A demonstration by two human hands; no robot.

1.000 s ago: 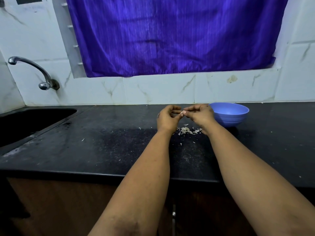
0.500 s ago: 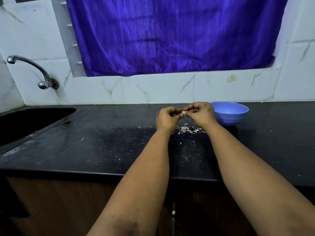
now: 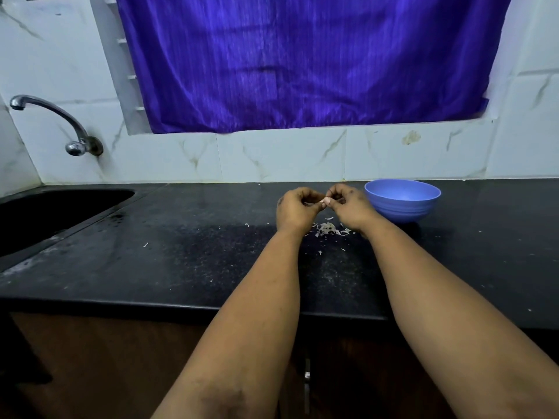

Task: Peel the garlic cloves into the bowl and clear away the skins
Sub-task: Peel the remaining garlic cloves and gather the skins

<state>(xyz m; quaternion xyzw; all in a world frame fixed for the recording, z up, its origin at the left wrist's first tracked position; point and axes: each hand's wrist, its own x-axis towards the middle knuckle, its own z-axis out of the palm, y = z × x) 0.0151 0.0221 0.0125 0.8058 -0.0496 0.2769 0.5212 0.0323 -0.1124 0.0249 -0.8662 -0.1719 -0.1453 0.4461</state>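
Both hands meet above the black counter (image 3: 187, 261), fingers curled inward, and together they pinch one small pale garlic clove (image 3: 326, 201) between their fingertips. The left hand (image 3: 298, 208) holds it from its side with thumb and forefinger; the right hand (image 3: 351, 207) grips the other end, knuckles up. Only a sliver of the clove shows, so how much skin is on it cannot be told.

Compared with a second ago, the hands have hardly shifted: they stay pressed together on the clove at the same spot, the right hand's fingers now bunched a little tighter over the left's thumb (a small change, easy to miss).

Just below and behind the wrists lies a little heap of garlic skins (image 3: 328, 228), with stray flakes scattered toward the left hand's outer side; the heap looks the same as before. Just beyond the right hand, nearly touching its knuckles, stands the blue bowl (image 3: 403, 204), unmoved; its inside is too dim to read. Far off past the left hand are the sink (image 3: 54, 213) and the tap (image 3: 60, 122).
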